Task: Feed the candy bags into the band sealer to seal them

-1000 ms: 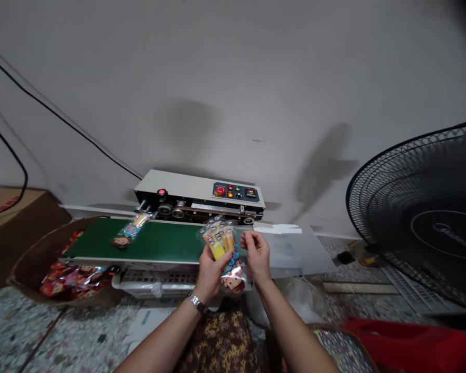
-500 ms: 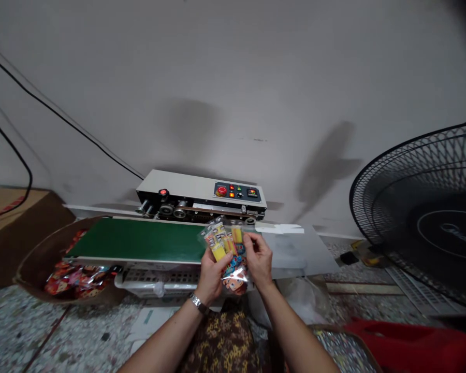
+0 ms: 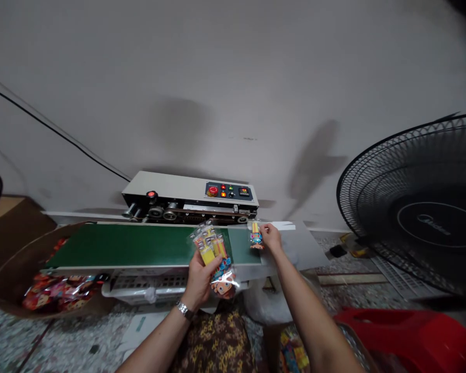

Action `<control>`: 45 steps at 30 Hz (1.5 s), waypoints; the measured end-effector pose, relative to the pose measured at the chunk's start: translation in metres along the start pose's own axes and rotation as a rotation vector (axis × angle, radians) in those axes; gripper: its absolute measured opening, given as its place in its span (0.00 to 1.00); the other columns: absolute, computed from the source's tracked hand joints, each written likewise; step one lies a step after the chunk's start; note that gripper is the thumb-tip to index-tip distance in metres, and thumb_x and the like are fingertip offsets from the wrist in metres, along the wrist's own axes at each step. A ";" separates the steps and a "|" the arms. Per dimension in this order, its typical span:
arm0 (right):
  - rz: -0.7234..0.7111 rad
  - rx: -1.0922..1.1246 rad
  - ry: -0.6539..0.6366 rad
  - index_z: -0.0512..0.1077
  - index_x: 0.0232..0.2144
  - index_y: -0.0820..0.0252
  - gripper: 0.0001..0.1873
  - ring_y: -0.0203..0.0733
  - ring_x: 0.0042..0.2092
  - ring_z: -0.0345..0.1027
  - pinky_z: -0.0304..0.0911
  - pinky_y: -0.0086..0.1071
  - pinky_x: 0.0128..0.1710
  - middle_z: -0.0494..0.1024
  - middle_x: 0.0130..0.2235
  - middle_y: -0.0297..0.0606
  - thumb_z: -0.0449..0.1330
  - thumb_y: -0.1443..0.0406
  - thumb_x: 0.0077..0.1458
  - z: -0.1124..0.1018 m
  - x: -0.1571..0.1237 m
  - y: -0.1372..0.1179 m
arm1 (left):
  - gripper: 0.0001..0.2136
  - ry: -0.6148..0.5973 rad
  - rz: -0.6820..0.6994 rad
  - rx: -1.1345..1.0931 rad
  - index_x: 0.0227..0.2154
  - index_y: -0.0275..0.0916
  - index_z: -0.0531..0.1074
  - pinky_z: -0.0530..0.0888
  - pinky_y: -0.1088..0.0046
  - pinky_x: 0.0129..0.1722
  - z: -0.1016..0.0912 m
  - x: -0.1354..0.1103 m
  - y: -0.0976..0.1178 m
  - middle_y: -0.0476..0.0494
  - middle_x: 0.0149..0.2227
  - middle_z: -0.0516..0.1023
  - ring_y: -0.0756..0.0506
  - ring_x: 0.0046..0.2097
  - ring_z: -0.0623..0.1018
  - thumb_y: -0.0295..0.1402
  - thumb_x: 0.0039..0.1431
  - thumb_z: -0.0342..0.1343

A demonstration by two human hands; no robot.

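Note:
My left hand (image 3: 200,277) is closed around a fanned bunch of clear packets (image 3: 222,280) with yellow sticks and a cartoon face on them, held over the front edge of the green conveyor belt (image 3: 128,243). To its right, my right hand (image 3: 271,237) pinches the right edge of a single packet (image 3: 256,238) with yellow sticks and a cartoon figure. That packet is at the belt's right end, its top close to the inlet of the band sealing machine (image 3: 178,187). The machine's panel has lit buttons and a display.
A cardboard box (image 3: 0,280) with red shiny packets stands at left. Under the belt is a white plastic basket (image 3: 128,295). A grey sheet (image 3: 303,246) extends right of the belt. A large black fan (image 3: 431,228) and a red plastic object (image 3: 404,331) are at right.
My right hand has drawn one packet away from the bunch and moved it right, to the belt's right end. My left hand still grips the bunch. The view has shifted slightly right.

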State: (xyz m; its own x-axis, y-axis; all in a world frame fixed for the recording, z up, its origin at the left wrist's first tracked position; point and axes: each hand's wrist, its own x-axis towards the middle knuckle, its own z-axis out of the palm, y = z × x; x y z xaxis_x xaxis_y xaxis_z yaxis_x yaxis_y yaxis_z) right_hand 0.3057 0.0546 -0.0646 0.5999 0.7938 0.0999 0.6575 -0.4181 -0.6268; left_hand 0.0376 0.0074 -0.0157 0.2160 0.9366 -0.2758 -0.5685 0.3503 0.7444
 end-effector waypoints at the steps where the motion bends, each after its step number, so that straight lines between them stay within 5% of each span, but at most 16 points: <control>1: 0.001 -0.001 -0.019 0.71 0.24 0.61 0.12 0.36 0.24 0.64 0.54 0.25 0.23 0.73 0.23 0.36 0.52 0.60 0.50 0.004 0.001 -0.002 | 0.23 -0.001 -0.001 0.004 0.41 0.37 0.67 0.73 0.69 0.36 0.000 0.000 0.000 0.42 0.37 0.77 0.46 0.33 0.77 0.30 0.39 0.65; 7: -0.016 -0.020 -0.118 0.72 0.26 0.61 0.09 0.37 0.26 0.65 0.56 0.27 0.27 0.73 0.24 0.36 0.54 0.62 0.48 0.015 0.000 -0.026 | 0.24 0.002 -0.008 0.011 0.42 0.37 0.67 0.73 0.67 0.38 0.001 0.001 0.000 0.42 0.37 0.78 0.46 0.33 0.78 0.30 0.38 0.66; 11: -0.196 0.100 -0.069 0.70 0.37 0.61 0.14 0.37 0.31 0.65 0.58 0.28 0.33 0.73 0.32 0.38 0.53 0.60 0.50 0.004 -0.026 -0.056 | 0.24 0.000 0.019 0.016 0.42 0.36 0.67 0.72 0.66 0.39 0.004 0.003 0.000 0.40 0.38 0.77 0.45 0.35 0.78 0.30 0.39 0.65; 16: -0.425 0.467 -0.352 0.69 0.31 0.61 0.13 0.32 0.27 0.62 0.58 0.24 0.28 0.70 0.26 0.32 0.53 0.56 0.52 -0.017 -0.083 -0.097 | 0.24 -0.027 0.060 0.013 0.43 0.36 0.67 0.71 0.65 0.43 0.008 0.003 0.000 0.39 0.41 0.77 0.43 0.39 0.77 0.29 0.40 0.65; 21: -0.410 0.472 -0.221 0.68 0.27 0.61 0.13 0.33 0.29 0.62 0.57 0.23 0.28 0.70 0.27 0.33 0.52 0.58 0.55 -0.018 -0.113 -0.110 | 0.23 -0.047 0.067 -0.050 0.44 0.37 0.66 0.71 0.64 0.43 0.016 0.000 -0.001 0.38 0.44 0.76 0.42 0.41 0.77 0.30 0.41 0.64; 27: -0.164 0.534 0.079 0.65 0.33 0.61 0.16 0.34 0.29 0.64 0.58 0.25 0.28 0.71 0.28 0.34 0.46 0.55 0.56 -0.012 -0.081 -0.073 | 0.21 0.048 0.050 -0.016 0.39 0.37 0.68 0.73 0.69 0.34 0.009 0.002 0.001 0.43 0.35 0.78 0.46 0.31 0.77 0.32 0.39 0.65; 34: 0.036 -0.151 -0.001 0.70 0.32 0.62 0.15 0.37 0.28 0.64 0.51 0.26 0.26 0.74 0.28 0.38 0.46 0.61 0.54 -0.011 -0.014 -0.018 | 0.21 0.037 0.049 0.004 0.40 0.36 0.67 0.73 0.70 0.32 -0.001 0.004 0.000 0.43 0.33 0.77 0.47 0.29 0.77 0.31 0.41 0.64; 41: 0.034 -0.235 -0.059 0.72 0.31 0.62 0.13 0.39 0.30 0.65 0.52 0.27 0.28 0.74 0.28 0.41 0.48 0.63 0.54 0.016 0.001 -0.030 | 0.21 0.004 0.014 0.002 0.40 0.38 0.67 0.73 0.71 0.32 0.001 0.003 0.002 0.45 0.32 0.76 0.49 0.28 0.76 0.30 0.41 0.64; 45: -0.118 -0.165 -0.028 0.69 0.42 0.61 0.16 0.39 0.34 0.66 0.56 0.28 0.33 0.74 0.35 0.42 0.51 0.62 0.53 0.016 -0.014 -0.050 | 0.19 -0.031 0.003 -0.012 0.39 0.39 0.66 0.73 0.71 0.31 0.003 0.001 0.002 0.46 0.32 0.77 0.49 0.29 0.76 0.30 0.42 0.64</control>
State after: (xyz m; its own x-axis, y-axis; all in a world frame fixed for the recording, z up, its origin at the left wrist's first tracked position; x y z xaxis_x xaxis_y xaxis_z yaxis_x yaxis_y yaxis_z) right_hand 0.2574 0.0717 -0.0470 0.5026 0.8528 0.1420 0.7898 -0.3862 -0.4764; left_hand 0.0389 0.0092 -0.0123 0.2386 0.9372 -0.2543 -0.5783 0.3475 0.7381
